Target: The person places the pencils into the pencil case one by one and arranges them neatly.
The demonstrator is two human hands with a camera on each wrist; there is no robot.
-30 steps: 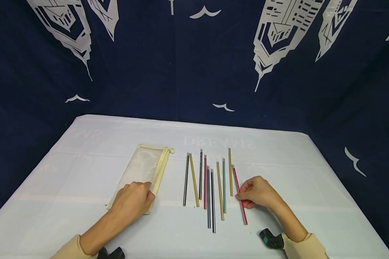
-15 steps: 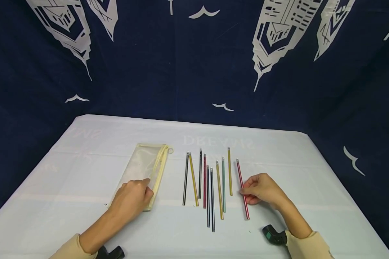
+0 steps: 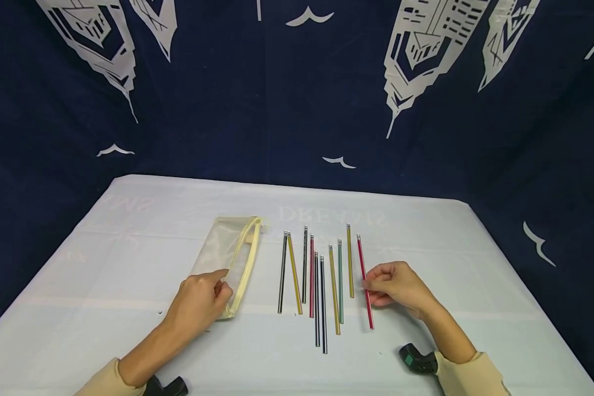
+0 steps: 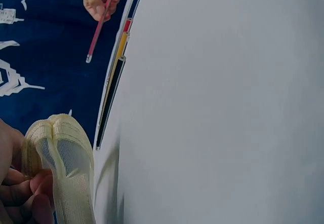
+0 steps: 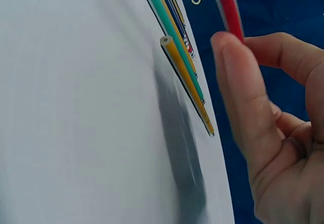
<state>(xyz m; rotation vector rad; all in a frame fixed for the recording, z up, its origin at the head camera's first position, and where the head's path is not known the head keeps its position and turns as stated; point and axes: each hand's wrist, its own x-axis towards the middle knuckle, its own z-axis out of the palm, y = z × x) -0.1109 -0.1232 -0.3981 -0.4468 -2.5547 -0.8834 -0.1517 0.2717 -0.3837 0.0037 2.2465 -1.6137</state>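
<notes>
My left hand (image 3: 198,302) grips the near part of a cream mesh zip pouch (image 3: 219,245). The pouch's zipped side gapes, and the left wrist view shows its zipper edges (image 4: 73,193) bowed apart beside the fingers. Between thumb and fingers, my right hand (image 3: 398,287) pinches a red pencil (image 3: 360,256) around its middle. That pencil is raised off the table, its silvery end pointing away from me. A yellow pencil (image 3: 350,258) lies just left of it. In the right wrist view the red pencil (image 5: 228,6) is cut off by the top edge.
Several loose pencils lie roughly parallel between the hands, among them a green one (image 3: 340,280), a dark one (image 3: 324,308) and another red one (image 3: 312,275). A white cloth covers the table (image 3: 128,242). Behind it hangs a dark blue printed curtain (image 3: 257,110).
The red pencil has left the table in my right hand, shifting away from me. The pouch's zipper side has spread wider, and its far end has lifted and moved slightly right.
</notes>
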